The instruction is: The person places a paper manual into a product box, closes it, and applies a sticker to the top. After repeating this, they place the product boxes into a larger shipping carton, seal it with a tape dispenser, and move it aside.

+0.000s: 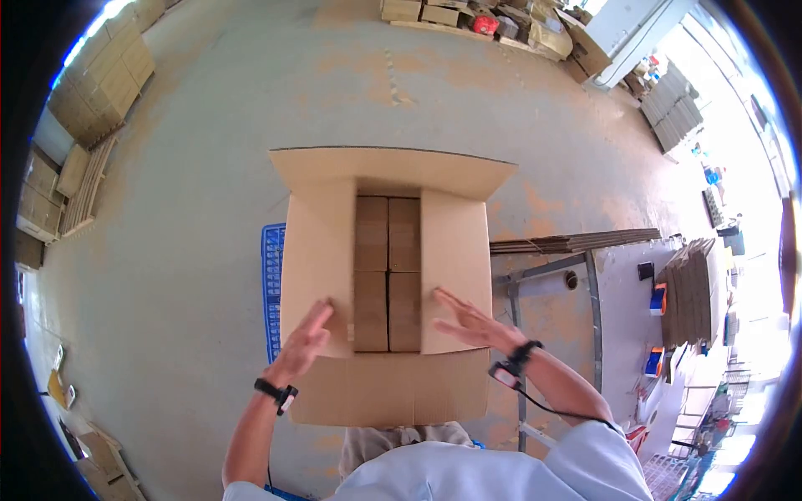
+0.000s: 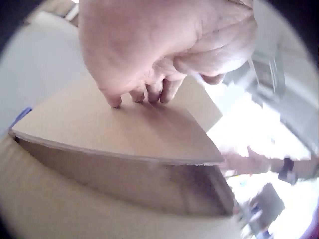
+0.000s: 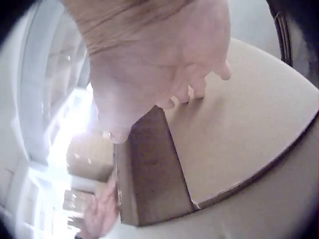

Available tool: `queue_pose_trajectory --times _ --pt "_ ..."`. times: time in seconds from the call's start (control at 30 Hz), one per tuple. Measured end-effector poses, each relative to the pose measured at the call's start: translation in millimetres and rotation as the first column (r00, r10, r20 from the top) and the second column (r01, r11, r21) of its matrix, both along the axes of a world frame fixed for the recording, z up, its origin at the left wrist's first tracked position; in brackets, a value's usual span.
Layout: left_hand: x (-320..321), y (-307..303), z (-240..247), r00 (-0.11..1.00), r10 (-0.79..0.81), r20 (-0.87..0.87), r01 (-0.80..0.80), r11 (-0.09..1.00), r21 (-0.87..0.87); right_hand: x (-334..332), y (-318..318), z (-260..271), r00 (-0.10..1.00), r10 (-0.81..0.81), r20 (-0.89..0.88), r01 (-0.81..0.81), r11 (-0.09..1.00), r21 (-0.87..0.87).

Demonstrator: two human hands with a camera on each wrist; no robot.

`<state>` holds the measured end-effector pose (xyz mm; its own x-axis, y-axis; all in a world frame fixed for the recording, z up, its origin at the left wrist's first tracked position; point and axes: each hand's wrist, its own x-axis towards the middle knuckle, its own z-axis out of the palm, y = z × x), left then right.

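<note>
A large cardboard carton (image 1: 393, 392) stands in front of me, its far and near flaps spread outward. The left side flap (image 1: 317, 242) and right side flap (image 1: 455, 242) are folded inward, leaving a long gap between them. Through that gap several smaller brown boxes (image 1: 372, 234) show, packed side by side. My left hand (image 1: 304, 341) is over the left flap, its fingertips right at the cardboard in the left wrist view. On the other side, my right hand (image 1: 474, 324) has extended fingers at the right flap, near its inner edge. Neither hand grips anything.
A blue plastic pallet (image 1: 271, 292) shows beside the carton's left side. To the right are a metal frame (image 1: 596, 309), flat cardboard sheets (image 1: 576, 241) and a light table (image 1: 626, 292) bearing a cardboard stack (image 1: 689, 292). Stacked cartons (image 1: 104, 79) stand far left.
</note>
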<state>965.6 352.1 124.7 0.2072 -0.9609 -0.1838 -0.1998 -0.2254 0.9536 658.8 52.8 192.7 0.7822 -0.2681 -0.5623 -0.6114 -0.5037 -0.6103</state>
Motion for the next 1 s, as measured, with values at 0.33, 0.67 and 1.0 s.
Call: queue_pose_trajectory --times 0.33,0.67,1.0 --pt "47 113 -13 0.308 -0.493 0.813 0.303 0.861 0.408 45 -28 -6 0.933 0.203 -0.298 -0.227 0.973 -0.045" --pt "63 116 -33 0.972 -0.139 0.191 0.104 0.978 0.181 54 -86 -29 0.958 0.128 -0.255 -0.039 0.943 0.33" --pt "2 -17 -27 0.552 0.639 0.536 -0.806 0.573 0.147 109 -192 87 0.825 0.055 0.562 0.275 0.831 -0.485"
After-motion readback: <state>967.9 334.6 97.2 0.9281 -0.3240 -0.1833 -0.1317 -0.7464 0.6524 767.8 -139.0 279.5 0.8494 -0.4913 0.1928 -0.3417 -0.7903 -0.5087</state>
